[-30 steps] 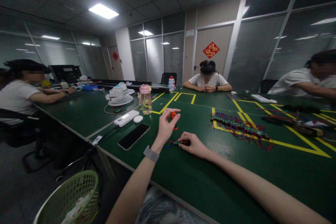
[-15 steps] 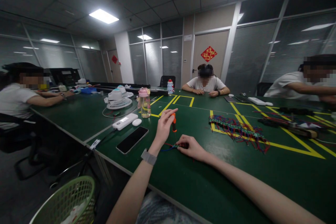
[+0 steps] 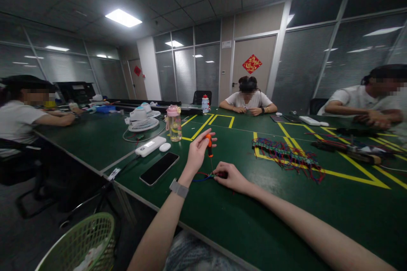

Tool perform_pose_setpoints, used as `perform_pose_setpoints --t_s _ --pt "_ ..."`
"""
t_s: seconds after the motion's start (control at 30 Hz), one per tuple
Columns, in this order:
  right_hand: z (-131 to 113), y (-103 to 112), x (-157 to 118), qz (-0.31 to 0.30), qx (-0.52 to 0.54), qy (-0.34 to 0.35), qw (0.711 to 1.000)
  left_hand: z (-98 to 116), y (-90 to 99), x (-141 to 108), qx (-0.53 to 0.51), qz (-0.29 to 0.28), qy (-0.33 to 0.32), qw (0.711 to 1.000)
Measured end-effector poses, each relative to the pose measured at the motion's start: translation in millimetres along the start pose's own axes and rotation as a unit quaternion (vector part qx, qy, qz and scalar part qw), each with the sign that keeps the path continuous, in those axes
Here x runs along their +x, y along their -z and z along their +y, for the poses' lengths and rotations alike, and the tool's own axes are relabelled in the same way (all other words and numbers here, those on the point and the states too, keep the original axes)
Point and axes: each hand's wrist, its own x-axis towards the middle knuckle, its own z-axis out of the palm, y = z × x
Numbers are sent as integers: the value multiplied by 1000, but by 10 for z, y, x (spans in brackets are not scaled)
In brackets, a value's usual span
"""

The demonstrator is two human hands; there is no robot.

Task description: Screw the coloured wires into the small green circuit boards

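My left hand (image 3: 197, 148) grips an orange and black screwdriver (image 3: 210, 147), its fingers stretched out around the handle. The screwdriver stands almost upright, its thin shaft pointing down at a small green circuit board (image 3: 211, 175) with red and blue wires. Against the green table my right hand (image 3: 231, 177) pinches the board at its right side; the fingers hide part of it. Whether the tip sits in a screw is too small to tell. To the right lies a long row of similar wired boards (image 3: 286, 154).
A black phone (image 3: 159, 168), a white power strip (image 3: 150, 146), a pink-lidded bottle (image 3: 174, 123) and a white fan (image 3: 143, 120) stand left of my hands. A green basket (image 3: 104, 224) is below the table edge. Co-workers sit left, opposite and right.
The fingers of my left hand have shifted and spread around the screwdriver handle. My right hand stays on the board. The co-worker at right has drawn their hands together.
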Motion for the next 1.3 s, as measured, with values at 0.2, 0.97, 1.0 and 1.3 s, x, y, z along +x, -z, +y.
perform_pose_setpoints --t_s 0.2,0.97,1.0,1.3 --pt "23 -19 3 7 6 3 1000 19 27 -4 148 49 -68 985" --pt "1 -4 -3 3 1 4 1000 2 24 5 142 71 -47 986" --pt "1 -5 -3 3 4 4 1000 6 27 5 149 70 -54 985" --pt "4 -5 -7 5 5 2 1000 -9 -6 -4 99 53 -40 993"
